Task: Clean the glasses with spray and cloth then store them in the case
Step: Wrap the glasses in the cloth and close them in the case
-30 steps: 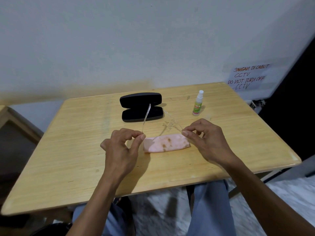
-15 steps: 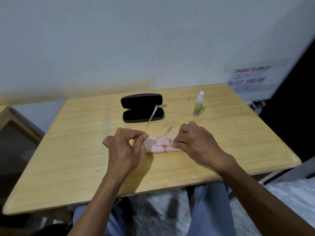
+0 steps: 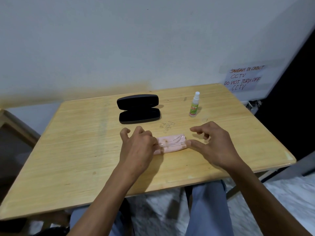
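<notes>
At frame centre, clear glasses [image 3: 170, 142] are laid folded on the pink cloth [image 3: 172, 148]. Left hand [image 3: 138, 147] pinches their left end; right hand [image 3: 214, 143] is spread, thumb touching the right end. Open case [image 3: 139, 109] is seen above.

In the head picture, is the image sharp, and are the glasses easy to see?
Head view: wide-angle bending at the edges; the clear glasses hardly show against the pink cloth; soft shadow beside the spray bottle; case sharp.

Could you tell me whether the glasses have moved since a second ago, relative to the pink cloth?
Yes. The clear glasses, earlier held up with temples open, now lie folded on the pink cloth, nearer the table.
</notes>
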